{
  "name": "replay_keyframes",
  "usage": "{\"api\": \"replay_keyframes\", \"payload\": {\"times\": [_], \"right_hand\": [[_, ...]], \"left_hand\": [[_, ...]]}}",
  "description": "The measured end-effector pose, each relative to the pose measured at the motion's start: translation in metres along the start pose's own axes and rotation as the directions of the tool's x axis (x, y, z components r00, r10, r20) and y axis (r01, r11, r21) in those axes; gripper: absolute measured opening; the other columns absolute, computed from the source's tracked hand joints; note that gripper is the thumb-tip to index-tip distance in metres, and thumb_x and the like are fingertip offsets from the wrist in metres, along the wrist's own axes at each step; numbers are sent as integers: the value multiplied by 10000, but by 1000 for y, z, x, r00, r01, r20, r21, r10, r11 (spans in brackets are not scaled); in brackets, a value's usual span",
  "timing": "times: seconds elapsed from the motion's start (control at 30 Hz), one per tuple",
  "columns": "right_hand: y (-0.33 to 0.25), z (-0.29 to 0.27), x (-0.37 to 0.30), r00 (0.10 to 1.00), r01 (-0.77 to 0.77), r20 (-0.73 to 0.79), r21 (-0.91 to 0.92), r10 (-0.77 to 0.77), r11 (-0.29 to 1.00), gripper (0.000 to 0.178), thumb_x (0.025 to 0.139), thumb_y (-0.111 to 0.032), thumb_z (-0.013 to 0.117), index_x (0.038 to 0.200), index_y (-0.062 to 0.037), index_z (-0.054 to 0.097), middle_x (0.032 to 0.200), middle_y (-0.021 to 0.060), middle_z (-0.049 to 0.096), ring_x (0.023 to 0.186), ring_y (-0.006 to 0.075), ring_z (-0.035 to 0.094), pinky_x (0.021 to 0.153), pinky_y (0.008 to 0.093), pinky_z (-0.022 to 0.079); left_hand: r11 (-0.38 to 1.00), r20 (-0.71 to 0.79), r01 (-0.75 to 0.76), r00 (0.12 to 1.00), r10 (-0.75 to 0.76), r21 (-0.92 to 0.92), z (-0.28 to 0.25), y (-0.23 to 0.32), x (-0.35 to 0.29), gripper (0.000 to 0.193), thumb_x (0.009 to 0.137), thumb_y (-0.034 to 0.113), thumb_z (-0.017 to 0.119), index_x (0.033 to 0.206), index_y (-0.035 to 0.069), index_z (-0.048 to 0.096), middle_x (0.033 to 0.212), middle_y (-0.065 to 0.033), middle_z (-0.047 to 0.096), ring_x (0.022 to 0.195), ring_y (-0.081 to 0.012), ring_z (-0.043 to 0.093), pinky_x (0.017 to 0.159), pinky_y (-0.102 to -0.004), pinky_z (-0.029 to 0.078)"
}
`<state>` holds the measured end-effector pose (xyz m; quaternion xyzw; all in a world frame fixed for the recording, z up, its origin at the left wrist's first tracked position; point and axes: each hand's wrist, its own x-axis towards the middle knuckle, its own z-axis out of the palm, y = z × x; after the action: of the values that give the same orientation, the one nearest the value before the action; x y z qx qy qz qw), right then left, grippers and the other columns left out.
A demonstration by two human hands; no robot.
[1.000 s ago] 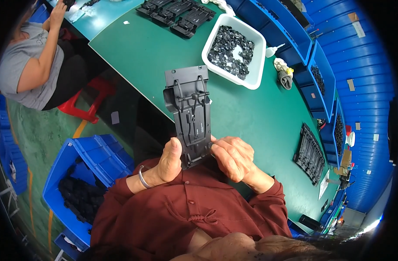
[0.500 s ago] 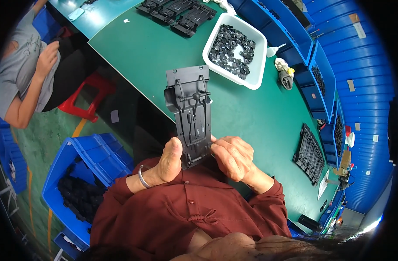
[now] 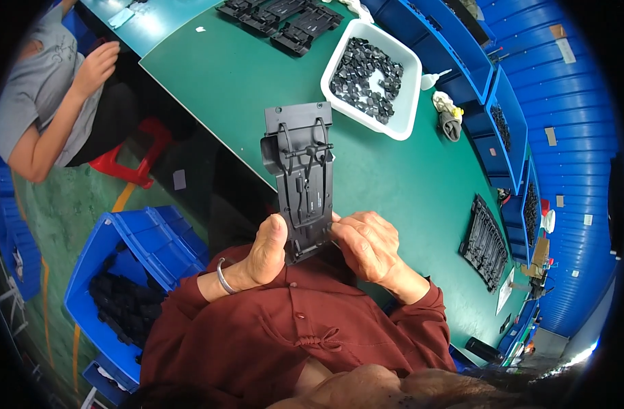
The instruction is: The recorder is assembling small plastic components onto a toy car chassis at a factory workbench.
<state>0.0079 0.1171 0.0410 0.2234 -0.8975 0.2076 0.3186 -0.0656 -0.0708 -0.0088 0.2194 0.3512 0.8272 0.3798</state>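
Observation:
In front of my chest I hold a long black moulded plastic panel point(image 3: 302, 194), its far end raised over the table edge. Rods, slots and a cross-bar show on its upper face. My left hand point(image 3: 265, 253) grips the near left side, thumb upright along the edge and its other fingers hidden beneath. At the near right corner, my right hand point(image 3: 368, 244) has its fingers curled against the panel's edge. Whether a small piece sits under those fingertips, I cannot tell.
A white tub point(image 3: 406, 105) of small black pieces stands on the green table point(image 3: 210, 75). More black panels point(image 3: 305, 28) lie at the far side, another panel point(image 3: 484, 244) at right. Blue bins point(image 3: 492, 136) line the right edge. A blue crate point(image 3: 97, 238) stands lower left; a person point(image 3: 46, 102) sits beyond.
My hands and the panel stay almost in place, with only a slight shift in the view. At the left, the other person's hand and arm have moved up and to the right.

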Motion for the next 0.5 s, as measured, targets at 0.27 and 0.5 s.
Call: {"api": "replay_keyframes", "payload": {"times": [0.27, 0.5], "right_hand": [[-2, 2, 2, 1000, 3, -2, -43, -3, 999, 270, 731, 76, 728, 990, 65, 654, 836, 130, 679, 640, 220, 620, 544, 315, 475], [-2, 3, 2, 1000, -2, 10, -34, 2, 999, 286, 721, 86, 731, 995, 65, 650, 829, 130, 675, 624, 216, 608, 524, 313, 459]], "left_hand": [[1000, -11, -1, 1000, 1, -19, -1, -1, -2, 728, 1116, 507, 220, 1342, -86, 577, 1273, -166, 672, 1171, -221, 647, 1046, -345, 492], [1000, -23, 14, 1000, -14, 6, -1, 1, -1, 744, 1113, 519, 222, 1306, -86, 611, 1224, -159, 696, 1138, -211, 660, 1023, -337, 506]]}}
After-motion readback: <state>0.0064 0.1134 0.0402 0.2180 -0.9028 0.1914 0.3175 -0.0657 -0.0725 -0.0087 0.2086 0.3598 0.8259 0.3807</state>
